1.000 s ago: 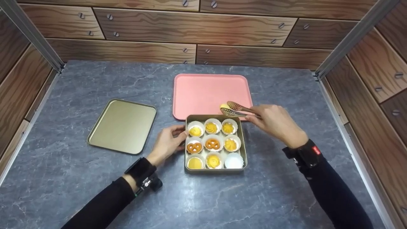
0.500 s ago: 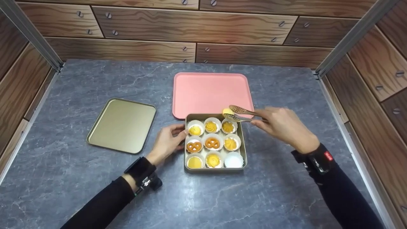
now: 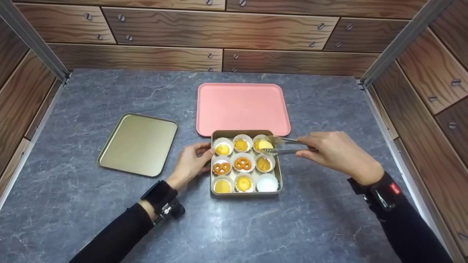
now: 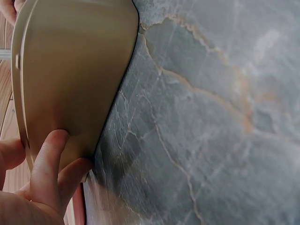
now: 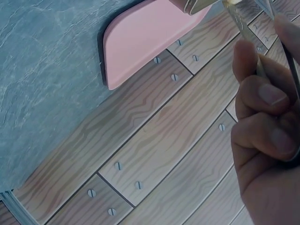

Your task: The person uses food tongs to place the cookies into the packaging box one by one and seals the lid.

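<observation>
A gold square tin (image 3: pixel 245 193) holds rows of white paper cups with yellow cookies and two pretzels (image 3: pixel 242 163). My left hand (image 3: pixel 192 162) holds the tin's left wall, its thumb at the rim; in the left wrist view the fingers (image 4: pixel 49 159) press the outer side. My right hand (image 3: pixel 331 151) grips metal tongs (image 3: pixel 287 151), fingers curled around the handles in the right wrist view. Between the tongs' tips is a pale yellow piece (image 3: pixel 265 144), over the back-right cup. The tips partly hide that cup. The front-right cup (image 3: pixel 267 183) shows only white.
Behind the tin lies a pink tray (image 3: pixel 241 106), its front edge close to the tin's back wall. A gold lid (image 3: pixel 139 144) lies on the marbled table (image 3: pixel 182 233) to the left. Wood-patterned panels (image 3: pixel 219 29) enclose the back and sides.
My right hand has moved right and toward me, bringing the tongs and the yellow piece from the tray's front edge to above the tin's back-right cup. The left hand stays at the tin.
</observation>
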{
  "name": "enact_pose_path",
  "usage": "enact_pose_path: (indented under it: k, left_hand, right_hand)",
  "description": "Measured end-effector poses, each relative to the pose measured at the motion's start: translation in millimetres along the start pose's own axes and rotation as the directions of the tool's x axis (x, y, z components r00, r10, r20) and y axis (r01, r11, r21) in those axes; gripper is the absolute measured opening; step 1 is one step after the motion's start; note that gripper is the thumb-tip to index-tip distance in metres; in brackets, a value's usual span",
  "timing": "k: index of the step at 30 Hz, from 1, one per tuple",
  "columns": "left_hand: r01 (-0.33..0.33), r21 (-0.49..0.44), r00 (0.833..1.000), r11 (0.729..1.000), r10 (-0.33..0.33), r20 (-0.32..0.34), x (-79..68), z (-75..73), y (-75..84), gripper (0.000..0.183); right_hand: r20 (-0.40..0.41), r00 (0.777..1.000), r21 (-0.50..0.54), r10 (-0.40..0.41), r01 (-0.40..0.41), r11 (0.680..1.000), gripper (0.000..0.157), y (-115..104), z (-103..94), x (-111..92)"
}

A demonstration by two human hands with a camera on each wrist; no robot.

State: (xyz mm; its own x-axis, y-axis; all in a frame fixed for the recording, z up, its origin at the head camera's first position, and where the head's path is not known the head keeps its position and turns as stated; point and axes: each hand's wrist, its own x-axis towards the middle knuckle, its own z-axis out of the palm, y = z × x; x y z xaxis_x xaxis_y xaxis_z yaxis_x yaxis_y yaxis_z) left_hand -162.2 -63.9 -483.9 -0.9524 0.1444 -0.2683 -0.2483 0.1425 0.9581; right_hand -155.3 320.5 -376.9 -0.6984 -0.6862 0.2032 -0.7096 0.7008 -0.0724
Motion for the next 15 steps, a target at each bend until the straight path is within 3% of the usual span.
enact_pose_path:
  k: [15]
  left_hand:
    - [0.023,-0.017,1.000,1.000,-0.023,0.008,0.0,0.1,0.5,0.048]
  right_hand:
    - [0.089,0.989,0.042,-0.119,0.116,0.992,0.031,-20.5,-5.5,-12.9]
